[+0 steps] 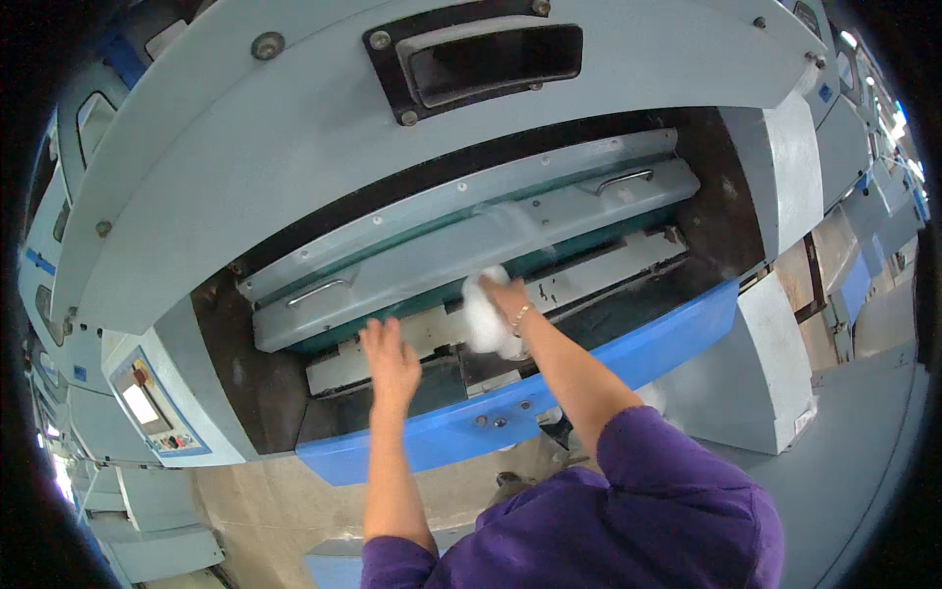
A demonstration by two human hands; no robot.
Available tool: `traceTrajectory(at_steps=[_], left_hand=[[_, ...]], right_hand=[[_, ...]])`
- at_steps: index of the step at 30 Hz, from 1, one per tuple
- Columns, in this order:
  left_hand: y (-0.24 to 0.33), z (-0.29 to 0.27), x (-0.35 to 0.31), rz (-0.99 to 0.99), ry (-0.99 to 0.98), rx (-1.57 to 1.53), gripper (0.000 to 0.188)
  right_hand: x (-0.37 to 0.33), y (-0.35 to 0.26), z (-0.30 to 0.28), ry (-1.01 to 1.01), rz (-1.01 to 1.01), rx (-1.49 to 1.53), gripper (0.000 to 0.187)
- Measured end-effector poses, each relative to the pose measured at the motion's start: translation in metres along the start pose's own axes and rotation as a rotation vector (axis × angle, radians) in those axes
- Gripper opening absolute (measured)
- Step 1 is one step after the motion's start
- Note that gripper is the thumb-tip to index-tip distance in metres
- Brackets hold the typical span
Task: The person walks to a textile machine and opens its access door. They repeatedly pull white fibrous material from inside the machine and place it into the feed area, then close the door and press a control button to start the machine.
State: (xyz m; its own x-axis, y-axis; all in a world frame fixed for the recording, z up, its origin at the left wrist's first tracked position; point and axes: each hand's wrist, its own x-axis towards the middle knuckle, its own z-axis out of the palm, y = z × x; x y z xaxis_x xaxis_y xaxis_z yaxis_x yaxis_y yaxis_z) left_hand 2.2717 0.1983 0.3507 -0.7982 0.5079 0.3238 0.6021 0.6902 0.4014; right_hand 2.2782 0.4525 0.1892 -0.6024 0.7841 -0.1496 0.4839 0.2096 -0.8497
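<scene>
A wad of white fluffy fibre (483, 319) hangs in my right hand (506, 298), whose fingers are closed round its upper part. It is in front of the pale metal bar (599, 272) inside the machine's long opening. My left hand (392, 361) holds nothing. Its fingers stretch upward beside the left part of that bar; whether they touch it I cannot tell. Behind both hands runs a long grey metal cover (442, 253) with a handle (319, 291) at the left and another handle (625, 181) at the right. A thin whitish wisp (517, 224) shows on the cover.
A blue front panel (432, 437) bounds the opening on my side. The large grey hood (294, 147) with a dark window (496, 65) arches above. A control panel (157, 407) with a screen stands at the left. Grey housings (751, 363) flank the right side.
</scene>
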Motion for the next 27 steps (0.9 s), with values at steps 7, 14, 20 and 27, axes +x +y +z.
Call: traceTrajectory(at_steps=[7, 14, 20, 27], left_hand=[[0.012, 0.061, -0.022, -0.077, -0.118, -0.381, 0.03], [0.039, 0.171, 0.072, -0.646, -0.429, -0.297, 0.099], [0.041, 0.204, 0.057, -0.425, -0.721, 0.019, 0.082], [0.082, 0.143, 0.033, -0.946, -0.613, -2.238, 0.041]], right_hand=[[-0.061, -0.026, 0.011, -0.672, -0.775, -1.074, 0.016], [-0.128, -0.067, -0.017, -0.809, -0.801, -1.43, 0.014], [-0.111, -0.037, -0.086, -0.632, -0.76, -0.65, 0.037], [-0.068, 0.017, -0.134, -0.58, 0.137, 0.792, 0.075]])
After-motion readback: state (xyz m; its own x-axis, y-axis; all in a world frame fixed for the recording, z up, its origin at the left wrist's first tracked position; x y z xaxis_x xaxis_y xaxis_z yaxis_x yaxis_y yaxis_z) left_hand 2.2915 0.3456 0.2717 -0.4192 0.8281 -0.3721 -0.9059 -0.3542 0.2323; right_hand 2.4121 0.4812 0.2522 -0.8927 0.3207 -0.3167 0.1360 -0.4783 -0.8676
